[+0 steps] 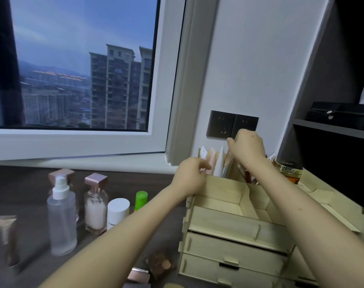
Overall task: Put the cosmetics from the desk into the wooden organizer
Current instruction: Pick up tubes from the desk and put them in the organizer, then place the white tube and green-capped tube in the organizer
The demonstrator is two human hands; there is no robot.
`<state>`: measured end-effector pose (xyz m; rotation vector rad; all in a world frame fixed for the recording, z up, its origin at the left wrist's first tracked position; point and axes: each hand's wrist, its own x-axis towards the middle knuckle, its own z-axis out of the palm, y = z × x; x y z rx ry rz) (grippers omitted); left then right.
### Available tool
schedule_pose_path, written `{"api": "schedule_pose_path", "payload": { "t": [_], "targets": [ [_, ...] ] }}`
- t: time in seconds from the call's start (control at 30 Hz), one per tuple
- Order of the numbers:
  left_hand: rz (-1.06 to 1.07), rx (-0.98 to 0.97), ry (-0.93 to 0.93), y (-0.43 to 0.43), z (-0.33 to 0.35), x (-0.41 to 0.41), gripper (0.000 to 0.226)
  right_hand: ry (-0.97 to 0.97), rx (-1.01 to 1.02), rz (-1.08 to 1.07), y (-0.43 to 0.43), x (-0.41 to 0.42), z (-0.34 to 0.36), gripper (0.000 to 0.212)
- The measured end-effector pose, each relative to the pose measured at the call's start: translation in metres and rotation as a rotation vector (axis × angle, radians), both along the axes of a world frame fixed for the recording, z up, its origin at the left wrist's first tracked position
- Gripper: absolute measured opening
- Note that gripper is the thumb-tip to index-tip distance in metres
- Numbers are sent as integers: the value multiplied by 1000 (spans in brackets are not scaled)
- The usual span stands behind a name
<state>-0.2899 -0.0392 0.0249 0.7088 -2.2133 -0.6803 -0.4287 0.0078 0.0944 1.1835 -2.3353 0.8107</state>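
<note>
Two hands work over the rear row of the wooden organizer [228,221], which sits on the dark surface [31,183] at 5 o'clock in view, against the wall.

Left hand [190,175]: fingers curled, thumb and forefinger pinching the leftmost white sachet [203,155] at the organizer's 11 o'clock corner.

Right hand [247,148]: knuckles up, fingers curled down among the upright sachets at the organizer's 12 o'clock. Its fingertips are hidden, so I cannot tell whether it grips one.

Pink sachet [212,161] and tall white sachet [220,163] stand upright between the two hands. Amber bottle [289,172] with a gold collar stands in the organizer's 2 o'clock compartment. Two drawers [235,246] sit in the organizer's front face.

Cosmetics on the surface, at 9 o'clock from the organizer, nearest first:
- green-capped tube [141,200]
- white-capped jar [117,210]
- rose-capped bottle [95,206] with pale contents
- clear spray bottle [61,217], with a second rose cap [61,174] just behind it
- rose tube [6,231] at far 9 o'clock, blurred

Eyeshadow palette [161,263] lies at the organizer's 7 o'clock, beside the left forearm. Dark wall sockets [232,124] are at 12 o'clock, partly behind the right hand.
</note>
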Motion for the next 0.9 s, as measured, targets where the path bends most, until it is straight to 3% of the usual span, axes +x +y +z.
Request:
{"api": "schedule_pose_path", "payload": {
  "t": [0.17,0.27,0.43,0.53,0.63,0.77,0.9],
  "targets": [
    [33,51,68,8,9,38,32,122,-133,162,34,49,3,26],
    [66,39,57,11,12,72,29,76,-156,298,59,89,-3,21],
    [170,42,24,20,0,154,23,-55,-23,508,79,151,-44,21],
    [229,49,-39,23,-13,198,21,-183,112,538,57,166,-87,14],
    [306,58,-55,23,-25,223,22,-425,225,467,18,170,-125,34],
    [347,62,-60,18,-33,227,22,-821,146,459,-22,175,-153,61],
    [355,48,-83,7,-40,213,25,-884,110,461,-47,167,-163,55]
  ]
}}
